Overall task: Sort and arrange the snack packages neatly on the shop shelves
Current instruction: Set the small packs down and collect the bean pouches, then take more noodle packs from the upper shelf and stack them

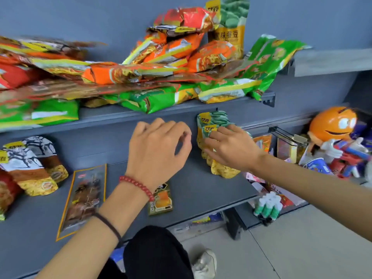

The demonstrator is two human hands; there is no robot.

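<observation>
Head view: right hand (pixel 231 150) lays spread fingers on upright bean packets (pixel 216 117) at the back of lower shelf (pixel 201 192). Left hand (pixel 159 146) hovers, loosely curled, empty. Packets probably light, soft, slippery foil; best pinched by the sides.

Red bead bracelet (pixel 136 187), black trousers (pixel 157 254)
</observation>
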